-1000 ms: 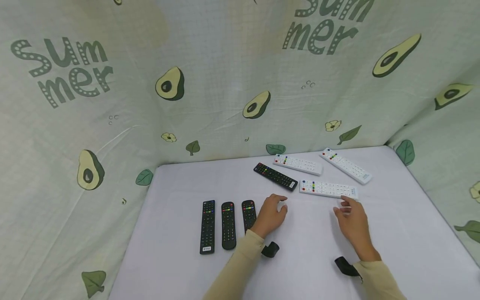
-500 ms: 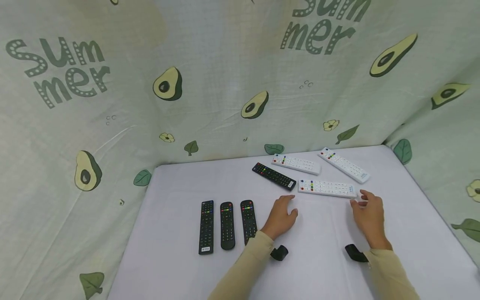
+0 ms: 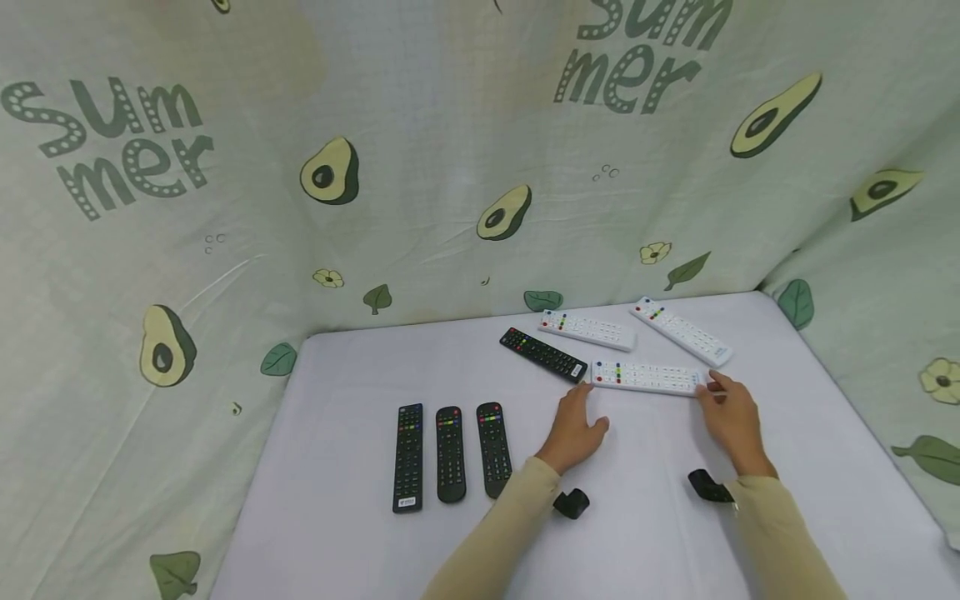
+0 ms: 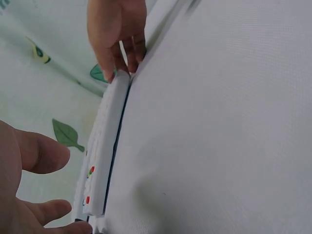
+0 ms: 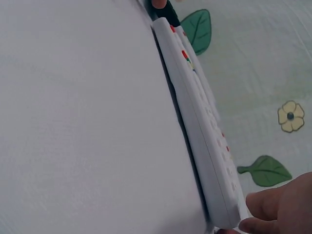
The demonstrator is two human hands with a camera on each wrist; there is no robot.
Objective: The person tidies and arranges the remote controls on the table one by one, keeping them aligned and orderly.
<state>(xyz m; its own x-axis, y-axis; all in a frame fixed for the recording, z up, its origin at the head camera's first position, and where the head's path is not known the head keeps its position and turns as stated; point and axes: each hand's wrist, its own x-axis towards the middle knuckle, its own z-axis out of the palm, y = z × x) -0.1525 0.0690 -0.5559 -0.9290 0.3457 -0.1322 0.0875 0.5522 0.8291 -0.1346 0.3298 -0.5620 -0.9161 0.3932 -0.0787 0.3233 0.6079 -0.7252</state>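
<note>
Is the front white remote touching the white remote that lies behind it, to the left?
Apart. The head view shows a strip of white table between the front white remote and the rear-left white remote.

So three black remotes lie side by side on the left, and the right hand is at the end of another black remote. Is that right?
Not quite: the right hand is at the end of a white remote, not a black one, as the head view shows. The three black remotes do lie side by side on the left.
</note>
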